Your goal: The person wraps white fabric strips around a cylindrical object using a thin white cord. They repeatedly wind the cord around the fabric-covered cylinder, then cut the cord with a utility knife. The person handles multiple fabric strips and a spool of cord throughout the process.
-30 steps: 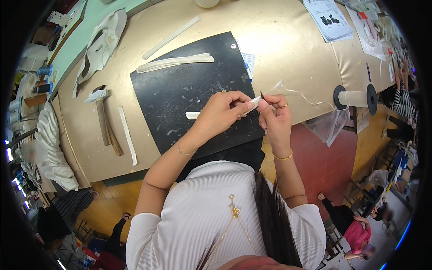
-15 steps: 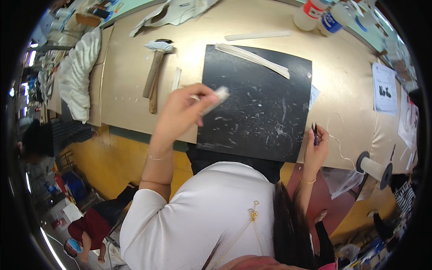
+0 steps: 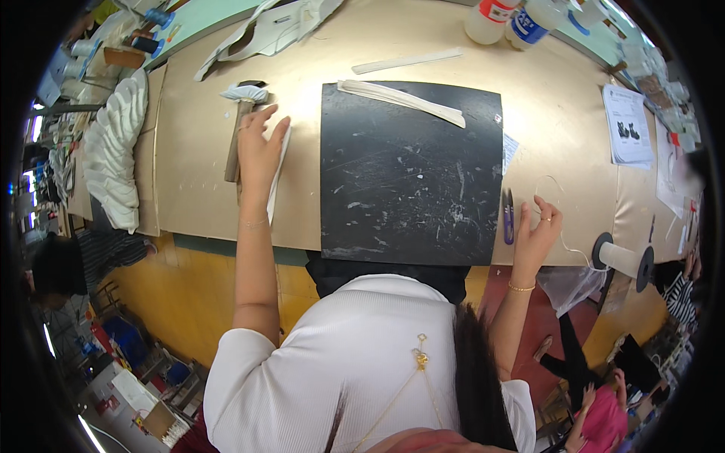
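My left hand (image 3: 260, 147) is open, its fingers apart over the table beside a hammer (image 3: 236, 155) whose head has a pale wrapped cover (image 3: 245, 93). A long white strip (image 3: 279, 174) lies along the right side of that hand and wrist. To the right of a scratched black mat (image 3: 408, 189), my right hand (image 3: 539, 230) is held loosely open with nothing in it. Purple-handled thread snips (image 3: 508, 220) lie between that hand and the mat's edge. A bundle of cream strips (image 3: 404, 103) rests across the mat's far part.
Behind the mat is a single pale strip (image 3: 408, 60). Cut white pieces (image 3: 272, 30) and two bottles (image 3: 487, 21) stand farther back. Stacked white pleated parts (image 3: 117, 155) are at left; a thread spool (image 3: 623, 260) and printed sheets (image 3: 627, 128) at right.
The small white piece has left my left hand, which moved left toward the hammer and opened. My right hand let go of the snips, which now lie on the table. The view shifted slightly.
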The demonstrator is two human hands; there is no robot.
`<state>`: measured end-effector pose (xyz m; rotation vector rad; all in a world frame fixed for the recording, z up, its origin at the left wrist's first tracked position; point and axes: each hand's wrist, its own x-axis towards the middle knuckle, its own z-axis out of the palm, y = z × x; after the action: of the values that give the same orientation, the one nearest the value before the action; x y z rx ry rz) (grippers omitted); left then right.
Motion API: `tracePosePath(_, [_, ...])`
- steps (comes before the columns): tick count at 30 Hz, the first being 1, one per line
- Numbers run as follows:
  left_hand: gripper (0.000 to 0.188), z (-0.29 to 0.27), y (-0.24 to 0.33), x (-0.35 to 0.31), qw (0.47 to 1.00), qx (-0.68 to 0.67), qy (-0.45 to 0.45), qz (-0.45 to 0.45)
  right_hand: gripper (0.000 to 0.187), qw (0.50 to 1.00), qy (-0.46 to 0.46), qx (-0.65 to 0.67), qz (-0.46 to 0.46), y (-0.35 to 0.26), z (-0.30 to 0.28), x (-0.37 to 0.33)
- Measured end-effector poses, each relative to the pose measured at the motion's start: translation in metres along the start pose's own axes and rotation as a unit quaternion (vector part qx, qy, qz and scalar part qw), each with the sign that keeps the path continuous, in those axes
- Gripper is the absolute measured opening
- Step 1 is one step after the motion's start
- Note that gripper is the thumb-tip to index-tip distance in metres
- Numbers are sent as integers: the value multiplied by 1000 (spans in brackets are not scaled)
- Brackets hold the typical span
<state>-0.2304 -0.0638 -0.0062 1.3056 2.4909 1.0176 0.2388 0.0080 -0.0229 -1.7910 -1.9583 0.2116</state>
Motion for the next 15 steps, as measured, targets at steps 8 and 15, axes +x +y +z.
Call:
tracePosePath(8, [33, 83, 44, 55, 973, 33, -104, 201, 19, 998, 60, -10, 6, 36, -26, 25])
tracePosePath(15, [14, 79, 60, 53, 960, 87, -122, 237, 14, 994, 27, 56, 92, 46, -27, 21])
